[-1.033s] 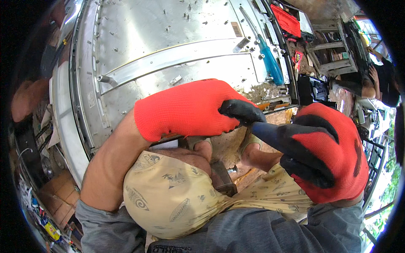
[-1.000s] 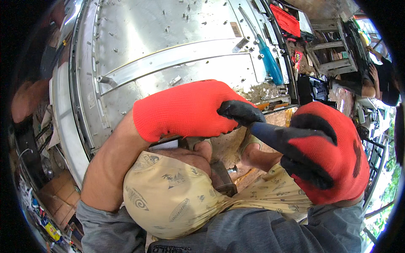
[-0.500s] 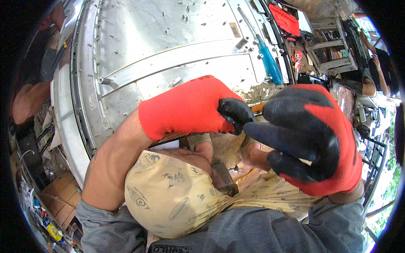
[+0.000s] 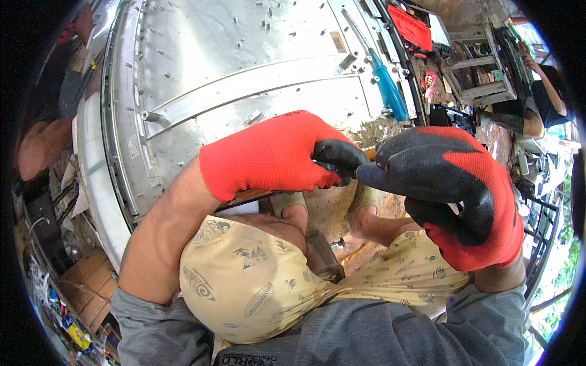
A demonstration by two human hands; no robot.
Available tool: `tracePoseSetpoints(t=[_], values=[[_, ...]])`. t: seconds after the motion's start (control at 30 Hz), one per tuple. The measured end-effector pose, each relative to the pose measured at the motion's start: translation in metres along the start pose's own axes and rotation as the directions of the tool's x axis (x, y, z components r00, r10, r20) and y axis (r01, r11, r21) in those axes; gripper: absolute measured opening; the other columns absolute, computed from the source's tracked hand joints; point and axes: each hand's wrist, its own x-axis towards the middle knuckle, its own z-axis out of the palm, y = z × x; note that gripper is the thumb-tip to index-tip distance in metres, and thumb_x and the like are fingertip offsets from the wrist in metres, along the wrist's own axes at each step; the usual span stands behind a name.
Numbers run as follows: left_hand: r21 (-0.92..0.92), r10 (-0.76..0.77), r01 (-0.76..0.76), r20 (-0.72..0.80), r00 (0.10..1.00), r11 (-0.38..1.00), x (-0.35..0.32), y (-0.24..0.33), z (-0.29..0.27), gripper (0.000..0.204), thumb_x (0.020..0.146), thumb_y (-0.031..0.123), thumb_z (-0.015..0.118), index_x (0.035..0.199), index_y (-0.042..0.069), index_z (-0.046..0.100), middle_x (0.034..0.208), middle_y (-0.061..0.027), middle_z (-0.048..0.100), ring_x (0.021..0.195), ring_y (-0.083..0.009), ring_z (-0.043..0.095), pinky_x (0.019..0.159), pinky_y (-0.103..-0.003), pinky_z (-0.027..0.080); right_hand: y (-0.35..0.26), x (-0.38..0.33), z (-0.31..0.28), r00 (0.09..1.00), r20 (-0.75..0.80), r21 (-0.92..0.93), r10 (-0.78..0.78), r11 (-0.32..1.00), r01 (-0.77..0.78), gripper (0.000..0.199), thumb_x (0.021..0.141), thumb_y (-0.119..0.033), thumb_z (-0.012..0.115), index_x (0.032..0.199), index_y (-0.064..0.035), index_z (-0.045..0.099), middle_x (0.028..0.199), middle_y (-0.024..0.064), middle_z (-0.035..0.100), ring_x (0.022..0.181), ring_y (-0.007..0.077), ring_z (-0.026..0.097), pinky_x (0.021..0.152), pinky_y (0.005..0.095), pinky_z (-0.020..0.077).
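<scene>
Holds left hand [image 4: 274,155] and right hand [image 4: 458,183] bent inward at near edge of panel [image 4: 256,91], with curled fingers [image 4: 373,175] meeting at tips; impossible to tell whether gripping anything. Carries screwdriver [image 4: 389,88] along panel's right side; shows red case [image 4: 410,28] beyond.

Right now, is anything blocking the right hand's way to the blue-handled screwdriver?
Nothing visible: the blue-handled screwdriver lies uncovered on the metal panel, just beyond the right hand. Their height difference can't be judged.

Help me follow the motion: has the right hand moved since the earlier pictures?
Yes. The right hand has moved left and up the picture, closer to the screwdriver lying on the panel.
</scene>
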Motion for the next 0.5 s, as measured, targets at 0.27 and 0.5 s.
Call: tracePoseSetpoints(t=[0.27,0.5], values=[[0.093,0.248,-0.238,-0.117,0.962,0.967,-0.003,-0.006,0.001,0.032,0.076,0.01,0.081,0.108,0.009,0.078,0.089,-0.0115,0.077,0.078,-0.0248,0.071,0.075,-0.036,0.057,-0.007,0.012,-0.003,0.992,0.099,-0.007,-0.073,0.997,0.074,0.051,0.068,0.0,0.082,0.118,-0.0074,0.075,0.121,0.0162,0.07,0.114,0.0383,0.067,0.095,0.0472,0.0552],[0.064,0.27,-0.263,-0.127,0.954,0.963,0.0,-0.012,0.0,0.039,0.07,0.01,0.084,0.108,0.009,0.078,0.094,-0.0135,0.077,0.085,-0.0303,0.072,0.08,-0.038,0.057,-0.005,0.014,0.009,0.993,-0.007,0.056,-0.115,0.992,0.115,0.048,0.07,-0.001,0.085,0.117,-0.0072,0.074,0.124,0.0176,0.07,0.118,0.0382,0.067,0.096,0.0472,0.0555]])
